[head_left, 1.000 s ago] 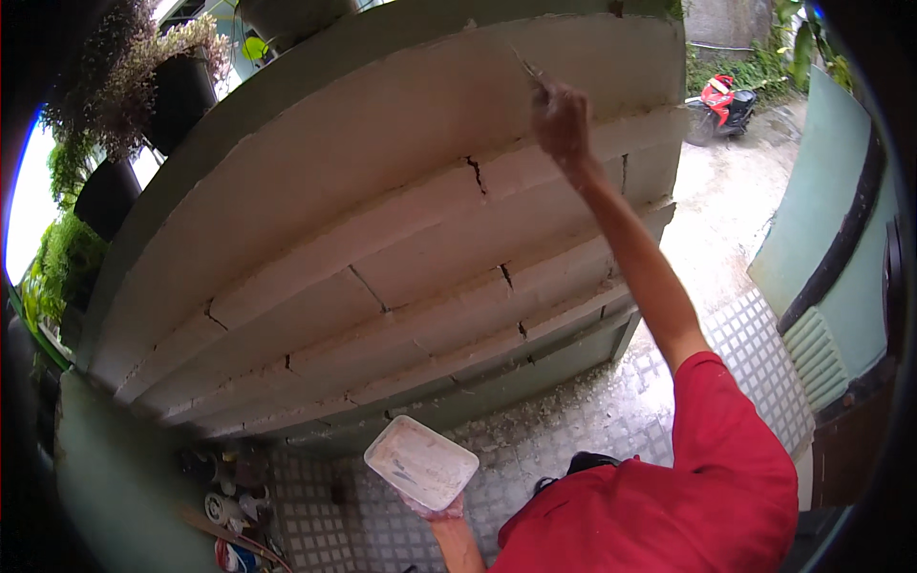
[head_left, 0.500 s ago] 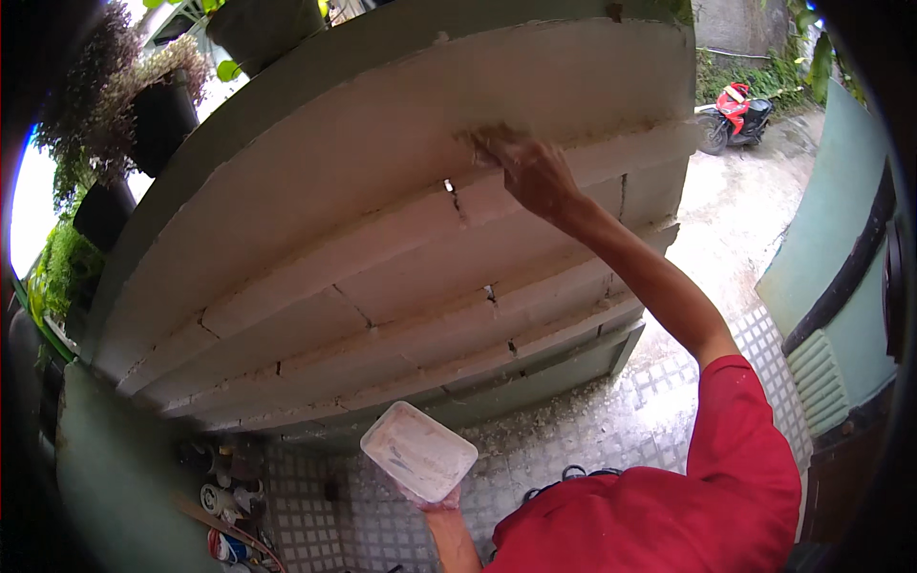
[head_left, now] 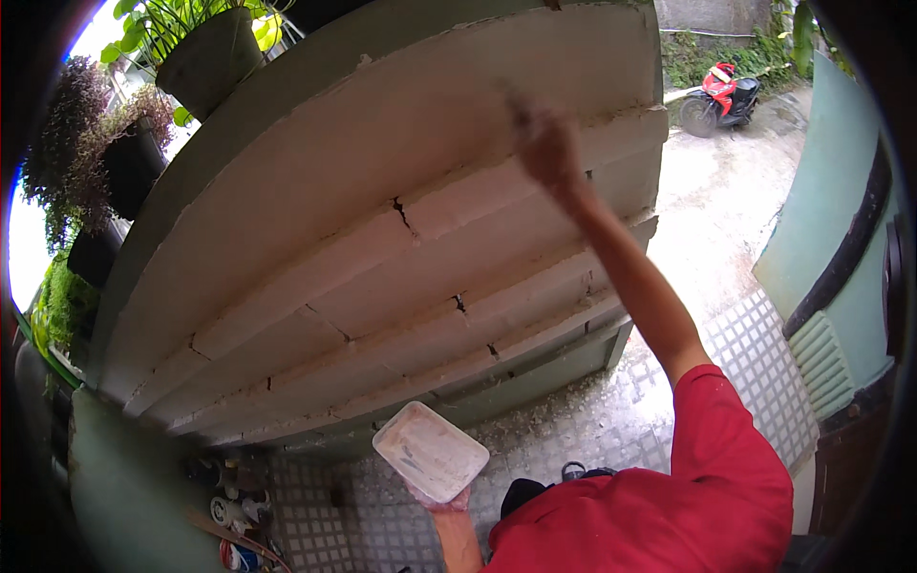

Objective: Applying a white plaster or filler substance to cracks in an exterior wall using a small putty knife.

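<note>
My right hand (head_left: 546,148) is raised against the pale plastered wall (head_left: 315,229), which has stepped horizontal ledges and several dark cracks. Its closed fingers grip a blurred, thin scraper (head_left: 516,105) that points up toward the broad upper band, above the first ledge. Low in the view, my left hand (head_left: 435,501) is closed around the underside of a white rectangular plastic tray (head_left: 430,449), smeared inside with pale and grey paste; the tray hides most of those fingers.
Potted plants (head_left: 205,62) line the top left. A red scooter (head_left: 721,100) stands outside at upper right. A mint-green wall (head_left: 802,239) bounds the right. Cans and containers (head_left: 229,511) sit at lower left on a checked tile floor (head_left: 315,516).
My right hand with the scraper swept down-left toward the top crack, then moved back up and right along the wall. The view shifted slightly; the tray stays in my left hand.
</note>
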`<state>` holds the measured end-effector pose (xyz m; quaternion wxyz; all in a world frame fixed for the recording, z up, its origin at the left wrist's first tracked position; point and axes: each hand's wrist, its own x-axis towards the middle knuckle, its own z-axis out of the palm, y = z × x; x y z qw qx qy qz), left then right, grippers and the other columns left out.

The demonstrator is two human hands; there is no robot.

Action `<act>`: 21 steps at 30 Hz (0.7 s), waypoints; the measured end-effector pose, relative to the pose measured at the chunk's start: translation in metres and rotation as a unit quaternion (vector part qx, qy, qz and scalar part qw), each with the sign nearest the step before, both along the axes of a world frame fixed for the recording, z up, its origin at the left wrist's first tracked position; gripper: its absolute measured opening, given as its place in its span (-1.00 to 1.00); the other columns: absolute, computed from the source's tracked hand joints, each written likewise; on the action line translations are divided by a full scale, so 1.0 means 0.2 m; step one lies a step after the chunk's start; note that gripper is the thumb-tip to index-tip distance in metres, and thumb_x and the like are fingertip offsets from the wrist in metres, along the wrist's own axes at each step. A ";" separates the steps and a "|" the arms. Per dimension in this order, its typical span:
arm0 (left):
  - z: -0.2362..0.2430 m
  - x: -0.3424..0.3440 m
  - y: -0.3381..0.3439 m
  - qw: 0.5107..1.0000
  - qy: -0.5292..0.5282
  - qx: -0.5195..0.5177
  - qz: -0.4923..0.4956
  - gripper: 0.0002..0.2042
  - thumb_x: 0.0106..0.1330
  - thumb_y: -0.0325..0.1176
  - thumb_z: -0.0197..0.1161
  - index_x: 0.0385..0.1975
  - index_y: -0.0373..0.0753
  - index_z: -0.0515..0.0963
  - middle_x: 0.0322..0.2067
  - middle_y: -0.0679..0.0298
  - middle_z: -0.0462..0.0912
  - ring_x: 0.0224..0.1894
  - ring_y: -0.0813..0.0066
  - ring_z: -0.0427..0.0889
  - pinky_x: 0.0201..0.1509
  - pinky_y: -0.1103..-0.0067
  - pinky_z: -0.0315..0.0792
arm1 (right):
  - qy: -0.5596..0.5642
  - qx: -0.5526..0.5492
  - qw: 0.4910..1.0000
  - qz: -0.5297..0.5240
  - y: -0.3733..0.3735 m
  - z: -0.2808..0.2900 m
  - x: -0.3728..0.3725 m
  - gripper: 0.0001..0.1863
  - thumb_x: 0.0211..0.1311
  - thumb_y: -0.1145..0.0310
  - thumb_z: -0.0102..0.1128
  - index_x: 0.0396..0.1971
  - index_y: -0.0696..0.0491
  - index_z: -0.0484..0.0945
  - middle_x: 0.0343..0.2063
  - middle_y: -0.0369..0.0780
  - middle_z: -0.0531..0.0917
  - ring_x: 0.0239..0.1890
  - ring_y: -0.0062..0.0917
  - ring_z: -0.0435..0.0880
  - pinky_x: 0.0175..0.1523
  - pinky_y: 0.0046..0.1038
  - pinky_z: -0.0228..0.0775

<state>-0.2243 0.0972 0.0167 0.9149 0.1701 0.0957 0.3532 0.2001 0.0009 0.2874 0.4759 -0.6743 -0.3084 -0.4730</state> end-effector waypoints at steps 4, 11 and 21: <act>0.08 0.00 -0.03 0.999 0.013 0.002 0.034 -0.43 0.34 0.15 -0.10 0.29 0.05 0.24 0.28 0.32 0.30 0.29 0.13 0.31 0.25 0.03 0.29 | 0.017 0.140 0.980 -0.139 -0.30 0.13 0.36 -0.68 0.35 0.21 -0.07 -0.27 0.06 0.65 -0.35 0.01 0.65 -0.28 -0.01 0.62 -0.17 -0.06 0.46; 0.01 -0.10 0.06 0.997 -0.005 -0.014 0.072 -0.46 0.36 0.10 -0.12 0.29 0.06 0.24 0.29 0.31 0.29 0.29 0.13 0.30 0.26 0.02 0.28 | 0.013 0.080 0.993 -0.087 0.09 0.02 0.23 -0.71 0.27 0.23 -0.05 -0.24 0.00 0.64 -0.36 -0.02 0.66 -0.31 0.01 0.62 -0.14 -0.01 0.45; 0.00 -0.23 0.37 0.997 -0.073 0.025 0.023 -0.44 0.35 0.09 -0.07 0.31 0.05 0.21 0.31 0.32 0.25 0.33 0.12 0.24 0.33 0.02 0.17 | -0.009 -0.044 0.999 -0.002 0.95 -0.04 -0.57 -0.83 0.08 0.40 0.04 -0.40 0.11 0.59 -0.53 0.03 0.61 -0.43 -0.05 0.61 -0.29 -0.14 0.51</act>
